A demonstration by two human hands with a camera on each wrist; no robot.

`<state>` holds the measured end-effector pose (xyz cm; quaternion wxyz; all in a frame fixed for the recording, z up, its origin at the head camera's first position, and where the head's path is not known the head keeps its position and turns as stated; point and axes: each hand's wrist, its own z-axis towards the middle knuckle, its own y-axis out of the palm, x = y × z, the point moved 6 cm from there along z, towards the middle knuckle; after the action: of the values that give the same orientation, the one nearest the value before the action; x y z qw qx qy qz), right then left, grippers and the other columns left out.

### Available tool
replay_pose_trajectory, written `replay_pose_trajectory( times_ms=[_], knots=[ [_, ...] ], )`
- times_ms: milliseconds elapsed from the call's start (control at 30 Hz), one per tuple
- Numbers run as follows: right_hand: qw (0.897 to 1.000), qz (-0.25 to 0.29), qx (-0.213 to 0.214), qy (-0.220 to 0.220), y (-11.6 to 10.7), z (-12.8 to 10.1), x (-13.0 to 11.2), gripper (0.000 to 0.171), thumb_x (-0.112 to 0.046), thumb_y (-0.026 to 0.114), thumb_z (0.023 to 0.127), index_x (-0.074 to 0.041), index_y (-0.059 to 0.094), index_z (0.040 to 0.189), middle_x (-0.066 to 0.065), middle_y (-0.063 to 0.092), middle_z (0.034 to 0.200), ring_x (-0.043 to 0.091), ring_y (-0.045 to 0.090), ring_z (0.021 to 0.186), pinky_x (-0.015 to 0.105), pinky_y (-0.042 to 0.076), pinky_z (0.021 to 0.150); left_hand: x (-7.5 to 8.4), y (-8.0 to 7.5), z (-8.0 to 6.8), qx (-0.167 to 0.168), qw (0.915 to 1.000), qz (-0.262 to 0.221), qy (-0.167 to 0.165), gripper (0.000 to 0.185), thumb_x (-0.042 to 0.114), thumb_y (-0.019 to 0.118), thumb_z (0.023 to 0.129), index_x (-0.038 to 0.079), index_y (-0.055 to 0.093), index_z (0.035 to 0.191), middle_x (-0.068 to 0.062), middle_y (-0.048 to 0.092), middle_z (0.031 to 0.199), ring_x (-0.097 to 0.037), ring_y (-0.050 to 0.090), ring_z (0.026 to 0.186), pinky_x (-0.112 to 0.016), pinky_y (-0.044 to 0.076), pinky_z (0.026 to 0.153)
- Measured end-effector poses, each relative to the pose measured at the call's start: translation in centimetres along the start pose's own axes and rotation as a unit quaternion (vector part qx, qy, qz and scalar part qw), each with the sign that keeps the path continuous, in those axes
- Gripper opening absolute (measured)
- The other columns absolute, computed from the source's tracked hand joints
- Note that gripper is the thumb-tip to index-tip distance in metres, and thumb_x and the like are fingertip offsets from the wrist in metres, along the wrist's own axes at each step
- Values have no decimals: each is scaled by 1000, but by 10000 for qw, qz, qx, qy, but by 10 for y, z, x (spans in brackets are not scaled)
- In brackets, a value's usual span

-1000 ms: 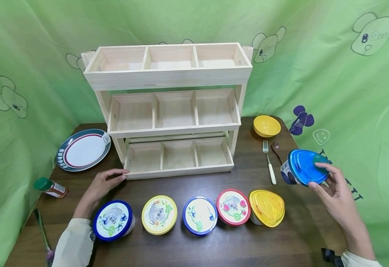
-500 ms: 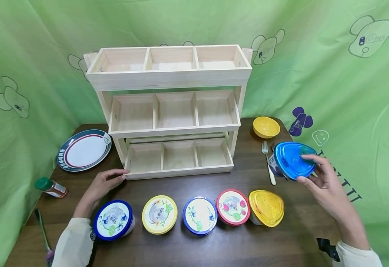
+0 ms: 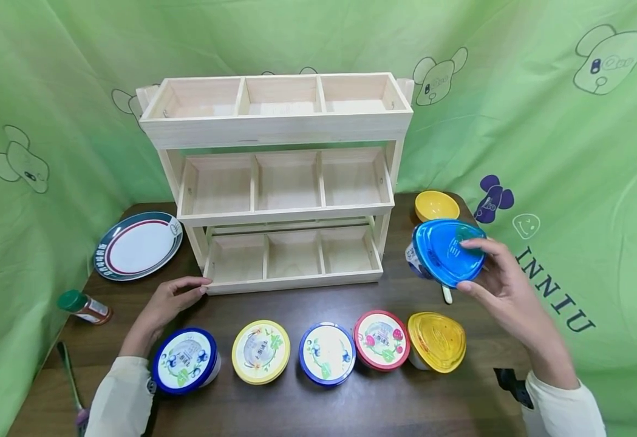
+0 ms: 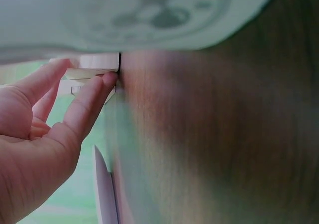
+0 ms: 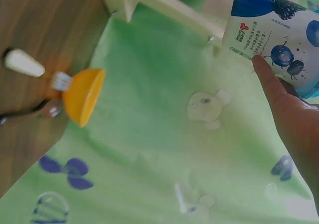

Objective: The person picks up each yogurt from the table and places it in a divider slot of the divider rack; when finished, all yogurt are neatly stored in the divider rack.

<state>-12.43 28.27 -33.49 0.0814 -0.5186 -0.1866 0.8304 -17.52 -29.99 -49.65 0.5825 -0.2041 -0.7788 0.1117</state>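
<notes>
The blue-lidded tub, at three o'clock from the wooden rack's bottom tier, is likely stiff, with a slippery lid; you'd best grip its wall beneath. Your right hand's fingers hold it, tilted, from four o'clock; your left hand's fingers, slightly parted, touch the rack's seven-o'clock corner.

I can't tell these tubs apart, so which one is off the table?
The tub with the all-blue lid: it alone is held clear of the table, in the right hand.
</notes>
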Motion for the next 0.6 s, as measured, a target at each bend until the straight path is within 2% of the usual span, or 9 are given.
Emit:
replay_pose_trajectory(
  times_ms=[133,400,600],
  knots=[
    [9997,154,-54,-196,11,14,-12,65,25,68,93,7,47,151,7,43,154,11,52,136,14,46,107,2,0,-2,-11,10000,-14,13,41,24,64,113,0,65,146,-24,60,152,-41,52,142,-25,52,96],
    [9986,272,-259,-382,28,38,-28,66,22,73,92,5,49,150,8,44,154,14,54,134,16,47,109,3,1,-3,-48,10000,14,-35,42,24,62,113,1,64,148,-25,58,154,-43,51,142,-45,52,108],
    [9935,841,-273,-715,34,57,-38,60,14,75,95,9,48,148,12,45,154,17,56,134,19,48,109,4,0,-3,-52,10000,-20,-8,41,24,62,113,0,65,147,-25,58,153,-42,52,141,-41,53,105]
  ],
)
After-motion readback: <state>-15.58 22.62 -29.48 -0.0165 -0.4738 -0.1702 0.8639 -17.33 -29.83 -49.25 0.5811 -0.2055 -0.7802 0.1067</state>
